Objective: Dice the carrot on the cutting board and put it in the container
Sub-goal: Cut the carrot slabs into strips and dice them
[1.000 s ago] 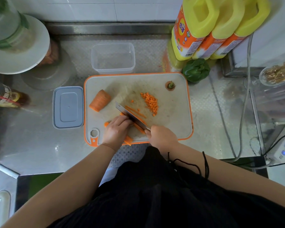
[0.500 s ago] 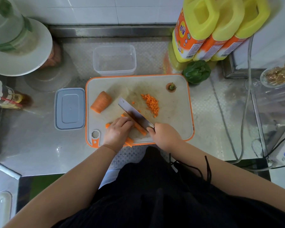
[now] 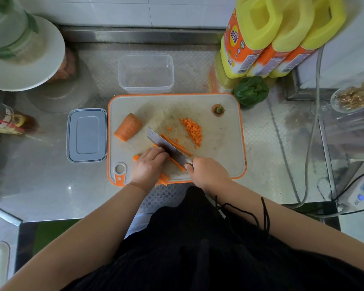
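**Blade runs along the carrot slices, not across them**

Head view: your left hand [image 3: 148, 164] sits curled over a stack of carrot slices [image 3: 163, 177] at the near edge of the cutting board [image 3: 223, 143], fingers bent down to pin them. Your right hand [image 3: 208, 173] is clenched round the handle of the knife [image 3: 168, 147], whose blade lies diagonally from near right to far left, flat side touching your left knuckles. The long axis of the slices follows that same diagonal, so the cut in hand looks like one into strips. Loose strips [image 3: 176, 143] lie just beyond the blade, also on that diagonal; to dice them you would, by my judgement, need the blade turned across them. The diced pile [image 3: 192, 131] is further right, nearer your right hand. An uncut carrot chunk [image 3: 128, 127] waits far left, nearer your left hand. The container [image 3: 145, 72] stands beyond the board's far edge, with no carrot in it.
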`<state>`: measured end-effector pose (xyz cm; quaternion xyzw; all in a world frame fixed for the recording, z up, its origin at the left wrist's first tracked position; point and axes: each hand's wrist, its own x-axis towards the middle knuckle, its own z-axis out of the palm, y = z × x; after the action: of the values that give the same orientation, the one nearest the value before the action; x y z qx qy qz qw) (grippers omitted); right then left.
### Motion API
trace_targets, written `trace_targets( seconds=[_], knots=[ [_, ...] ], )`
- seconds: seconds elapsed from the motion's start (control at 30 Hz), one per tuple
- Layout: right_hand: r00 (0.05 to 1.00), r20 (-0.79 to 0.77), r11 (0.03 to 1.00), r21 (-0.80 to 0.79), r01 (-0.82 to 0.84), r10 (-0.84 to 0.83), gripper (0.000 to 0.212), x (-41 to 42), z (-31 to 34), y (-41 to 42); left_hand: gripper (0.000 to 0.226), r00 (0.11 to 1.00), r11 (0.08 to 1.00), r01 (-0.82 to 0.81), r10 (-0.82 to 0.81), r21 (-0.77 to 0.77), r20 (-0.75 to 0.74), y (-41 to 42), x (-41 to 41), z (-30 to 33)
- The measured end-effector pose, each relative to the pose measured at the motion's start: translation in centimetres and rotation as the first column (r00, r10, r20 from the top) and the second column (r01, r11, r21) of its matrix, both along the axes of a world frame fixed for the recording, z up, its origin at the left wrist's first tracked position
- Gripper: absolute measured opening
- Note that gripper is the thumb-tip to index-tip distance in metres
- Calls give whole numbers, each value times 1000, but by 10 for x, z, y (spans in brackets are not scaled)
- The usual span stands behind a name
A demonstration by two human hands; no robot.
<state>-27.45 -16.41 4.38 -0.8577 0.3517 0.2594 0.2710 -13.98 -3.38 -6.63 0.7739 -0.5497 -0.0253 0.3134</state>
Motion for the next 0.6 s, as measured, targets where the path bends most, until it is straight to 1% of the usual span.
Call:
trace_targets(
  seconds=[0.1,0.3,0.5,0.6],
  knots=[
    [1000,-9,999,-16,-29,29,35,3,2,1,15,1000,1000,-2,2,3,-1,0,0,0],
    [1000,5,999,-34,-30,30,33,2,2,1,19,1000,1000,5,-6,-23,-26,-1,0,0],
    [1000,-14,999,-21,-24,23,35,1,0,2,12,1000,1000,3,-4,-18,-15,-1,0,1],
    [1000,-11,1000,-16,-27,26,33,1,0,2,11,1000,1000,4,-5,-22,-11,-1,0,0]
  ],
)
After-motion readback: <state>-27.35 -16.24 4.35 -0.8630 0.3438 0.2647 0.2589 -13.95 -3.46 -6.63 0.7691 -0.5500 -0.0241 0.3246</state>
